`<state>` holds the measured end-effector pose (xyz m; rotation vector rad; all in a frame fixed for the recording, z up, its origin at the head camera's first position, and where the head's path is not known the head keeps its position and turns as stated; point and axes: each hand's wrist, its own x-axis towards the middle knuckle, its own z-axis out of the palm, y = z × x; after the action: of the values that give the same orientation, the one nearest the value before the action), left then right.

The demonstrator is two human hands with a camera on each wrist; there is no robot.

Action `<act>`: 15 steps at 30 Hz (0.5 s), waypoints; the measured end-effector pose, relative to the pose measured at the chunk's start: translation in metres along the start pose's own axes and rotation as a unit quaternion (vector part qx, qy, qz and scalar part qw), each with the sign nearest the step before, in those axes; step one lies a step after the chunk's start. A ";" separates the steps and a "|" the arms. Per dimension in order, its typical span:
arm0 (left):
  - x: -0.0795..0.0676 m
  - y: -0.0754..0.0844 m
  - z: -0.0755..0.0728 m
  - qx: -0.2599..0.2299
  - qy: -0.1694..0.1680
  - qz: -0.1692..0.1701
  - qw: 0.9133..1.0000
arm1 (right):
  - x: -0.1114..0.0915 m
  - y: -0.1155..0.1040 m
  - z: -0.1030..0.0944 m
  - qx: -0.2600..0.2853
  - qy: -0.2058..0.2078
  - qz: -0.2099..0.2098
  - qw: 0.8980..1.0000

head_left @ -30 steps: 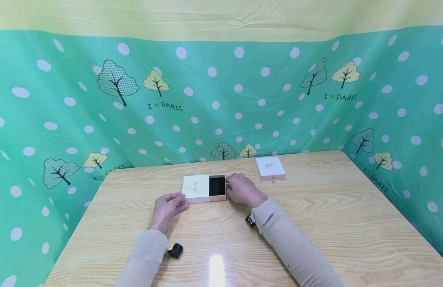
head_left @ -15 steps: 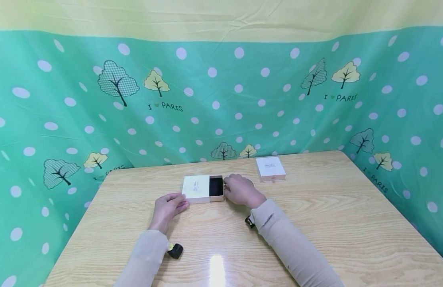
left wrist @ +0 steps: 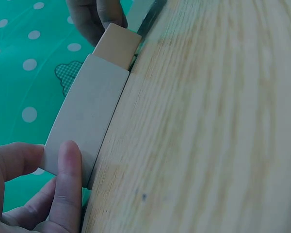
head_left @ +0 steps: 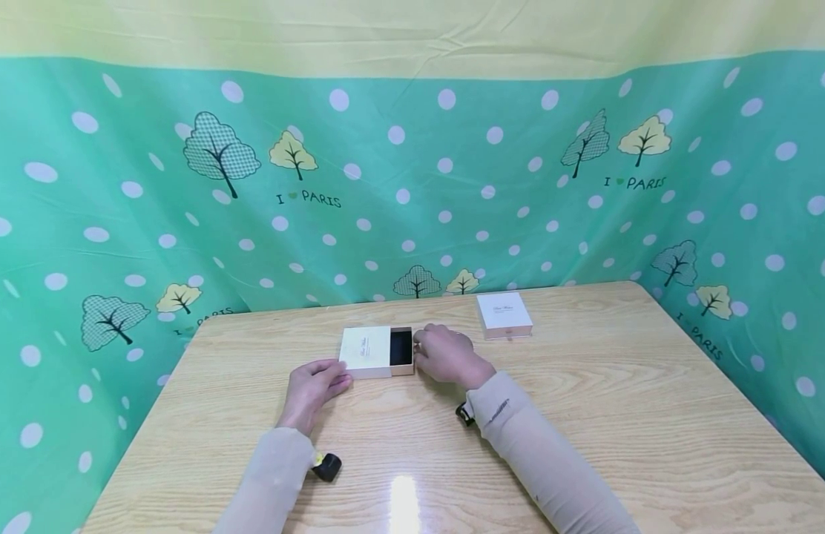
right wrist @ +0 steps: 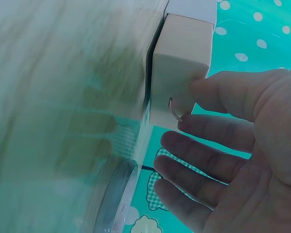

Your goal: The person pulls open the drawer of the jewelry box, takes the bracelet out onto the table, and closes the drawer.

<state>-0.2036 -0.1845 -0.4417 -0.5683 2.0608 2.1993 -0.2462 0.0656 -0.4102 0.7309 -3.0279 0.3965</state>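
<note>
A white drawer box (head_left: 366,347) with dark script lettering lies on the table, its pinkish-tan inner tray (head_left: 403,369) partly out to the right. The tray's inside is black. My left hand (head_left: 312,389) holds the left end of the white sleeve; in the left wrist view the thumb (left wrist: 69,160) lies on its front side and another finger touches its corner. At the tray's outer end is my right hand (head_left: 447,354). In the right wrist view its thumb presses the tray's end face (right wrist: 177,87), and the index fingertip touches a small ribbon loop (right wrist: 173,109).
A second white box (head_left: 504,311) with similar lettering stands farther back on the right, shut. The wooden table (head_left: 586,386) reaches a green polka-dot cloth (head_left: 446,185) behind and at the sides. Light reflects off the table near the front.
The right hand has moved slightly left, and the tray has slid farther into the sleeve, so less of its black inside shows. The left hand and the sleeve have stayed in place.
</note>
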 end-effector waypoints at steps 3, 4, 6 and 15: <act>0.000 0.000 0.001 0.000 0.003 -0.002 1.000 | -0.001 -0.002 0.000 -0.006 -0.001 -0.002 1.000; 0.000 0.000 0.001 0.000 0.004 -0.003 1.000 | -0.001 -0.002 0.000 -0.006 -0.002 -0.006 1.000; 0.000 0.000 0.001 -0.001 0.005 -0.003 1.000 | -0.001 -0.003 0.000 -0.004 -0.004 -0.014 1.000; 0.001 0.000 0.001 -0.002 0.004 -0.003 1.000 | -0.002 -0.007 0.002 0.006 -0.005 -0.032 0.999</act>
<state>-0.2045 -0.1841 -0.4420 -0.5851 2.0555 2.2021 -0.2411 0.0606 -0.4102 0.8294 -3.0044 0.4116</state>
